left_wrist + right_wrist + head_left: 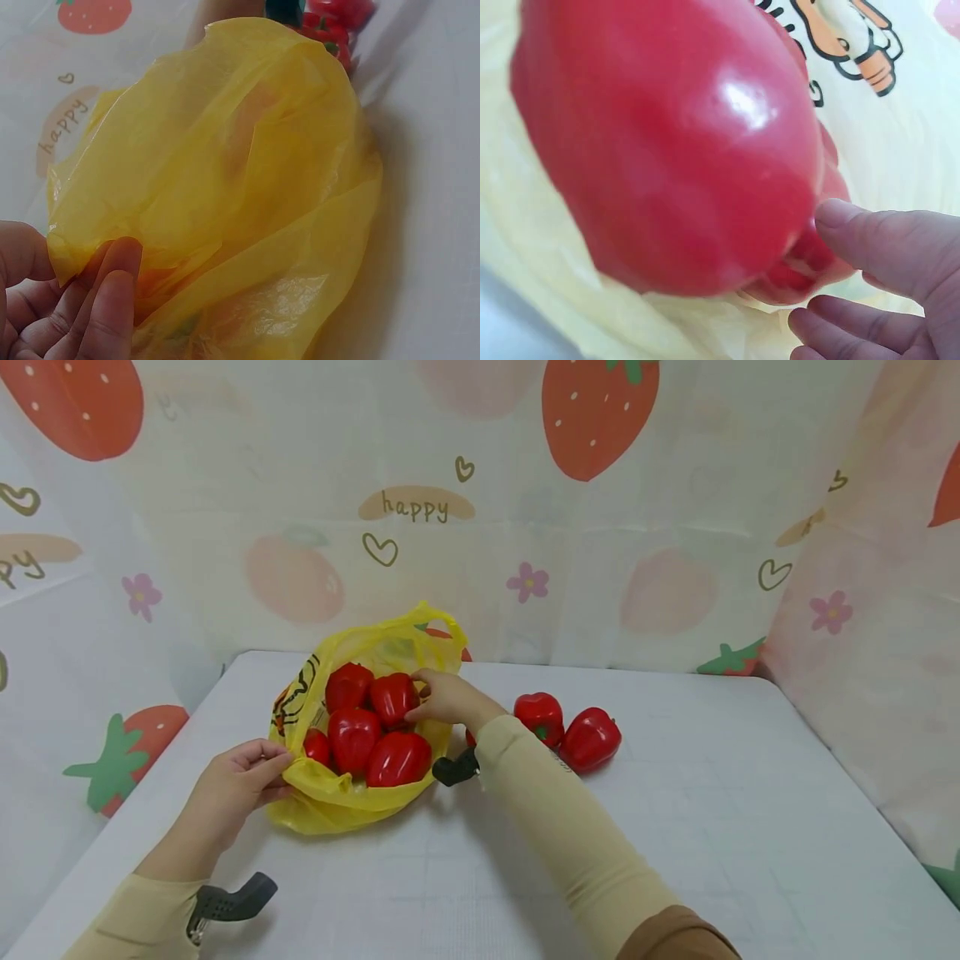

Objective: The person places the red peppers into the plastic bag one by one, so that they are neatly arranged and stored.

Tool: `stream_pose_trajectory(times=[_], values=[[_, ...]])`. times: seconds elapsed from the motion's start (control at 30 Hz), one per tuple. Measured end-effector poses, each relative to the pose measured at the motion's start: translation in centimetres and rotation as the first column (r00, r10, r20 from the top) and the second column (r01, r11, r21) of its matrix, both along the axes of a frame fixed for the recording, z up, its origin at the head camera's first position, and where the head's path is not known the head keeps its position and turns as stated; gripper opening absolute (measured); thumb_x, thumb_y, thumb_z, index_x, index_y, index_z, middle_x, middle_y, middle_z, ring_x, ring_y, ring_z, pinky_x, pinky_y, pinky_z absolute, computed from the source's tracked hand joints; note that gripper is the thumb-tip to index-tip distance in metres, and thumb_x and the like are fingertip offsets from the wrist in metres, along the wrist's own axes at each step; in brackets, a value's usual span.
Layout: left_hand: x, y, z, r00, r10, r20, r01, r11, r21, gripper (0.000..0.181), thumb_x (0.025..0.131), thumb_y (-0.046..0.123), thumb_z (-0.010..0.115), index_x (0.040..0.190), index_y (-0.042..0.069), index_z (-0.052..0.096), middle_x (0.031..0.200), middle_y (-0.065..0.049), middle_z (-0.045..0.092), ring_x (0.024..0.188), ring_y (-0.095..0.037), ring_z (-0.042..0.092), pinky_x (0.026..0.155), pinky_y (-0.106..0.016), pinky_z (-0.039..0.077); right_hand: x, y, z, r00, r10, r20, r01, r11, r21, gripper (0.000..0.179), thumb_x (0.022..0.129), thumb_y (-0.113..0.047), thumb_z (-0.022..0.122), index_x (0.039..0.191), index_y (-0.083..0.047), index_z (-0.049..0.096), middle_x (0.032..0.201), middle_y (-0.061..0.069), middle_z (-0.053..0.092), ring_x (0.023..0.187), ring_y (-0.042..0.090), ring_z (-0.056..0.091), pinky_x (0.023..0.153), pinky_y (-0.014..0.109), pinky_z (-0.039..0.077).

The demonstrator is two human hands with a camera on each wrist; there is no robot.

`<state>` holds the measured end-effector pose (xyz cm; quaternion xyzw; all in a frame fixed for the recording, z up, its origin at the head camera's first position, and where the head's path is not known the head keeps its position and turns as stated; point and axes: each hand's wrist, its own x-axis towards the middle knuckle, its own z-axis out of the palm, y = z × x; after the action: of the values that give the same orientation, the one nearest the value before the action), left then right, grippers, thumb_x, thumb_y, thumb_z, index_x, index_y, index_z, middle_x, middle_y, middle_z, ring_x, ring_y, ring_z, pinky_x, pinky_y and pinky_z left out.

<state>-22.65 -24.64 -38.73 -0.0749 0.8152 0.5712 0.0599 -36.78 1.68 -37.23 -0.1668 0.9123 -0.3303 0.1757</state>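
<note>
Yellow bag [330, 812] pinched by left hand [242, 778]; right hand [454, 700] perhaps touching pepper [393, 699].

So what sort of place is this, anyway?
Probably a small staged tabletop set, perhaps for filming: a strawberry-printed backdrop stands around three sides of a white table, where red peppers sit in a yellow bag.

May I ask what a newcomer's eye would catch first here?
Probably the yellow bag of red peppers, left of centre on the white table, with the left hand pinching its rim and the right hand at its opening. Large printed strawberries on the backdrop come next.
</note>
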Motion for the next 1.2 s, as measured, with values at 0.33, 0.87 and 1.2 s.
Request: stream_pose_trajectory(times=[0.33, 0.87, 1.2], values=[[0.0, 0.2, 0.0, 1.0, -0.002, 0.007, 0.002, 1.0, 0.003, 0.043, 0.09, 0.038, 0.054, 0.113, 0.001, 0.052, 0.102, -0.008, 0.058, 0.082, -0.011, 0.063, 0.075, -0.021, 0.052, 0.5, 2.1, 1.6, 1.0, 0.004, 0.006, -0.003, 1.0, -0.002, 0.058, 0.08, -0.03, 0.07, 0.132, -0.021, 0.046, 0.123, 0.004, 0.054, 0.11, 0.019, 0.05, 0.088, 0.039, 0.048], [0.2, 0.3, 0.1, 1.0, 0.001, -0.009, -0.001, 1.0, -0.018, 0.045, 0.09, 0.041, 0.053, 0.113, 0.002, 0.052, 0.103, -0.009, 0.057, 0.082, -0.009, 0.062, 0.074, -0.02, 0.052, 1.8, 7.6, 4.8, 0.995, 0.037, -0.093, -0.042, 0.998, -0.049, 0.049, 0.084, -0.031, 0.066, 0.128, -0.018, 0.05, 0.121, 0.0, 0.056, 0.112, 0.014, 0.052, 0.092, 0.031, 0.046], [0.2, 0.5, 0.1, 1.0, 0.001, -0.012, -0.001, 1.0, -0.018, 0.043, 0.091, 0.039, 0.053, 0.112, 0.002, 0.052, 0.103, -0.009, 0.057, 0.082, -0.01, 0.062, 0.074, -0.02, 0.052, 3.4, 12.3, 6.2, 0.992, -0.01, -0.126, 0.001, 0.998, -0.07, 0.047, 0.084, -0.03, 0.066, 0.127, -0.022, 0.05, 0.12, -0.002, 0.056, 0.112, 0.016, 0.052, 0.093, 0.034, 0.046]])
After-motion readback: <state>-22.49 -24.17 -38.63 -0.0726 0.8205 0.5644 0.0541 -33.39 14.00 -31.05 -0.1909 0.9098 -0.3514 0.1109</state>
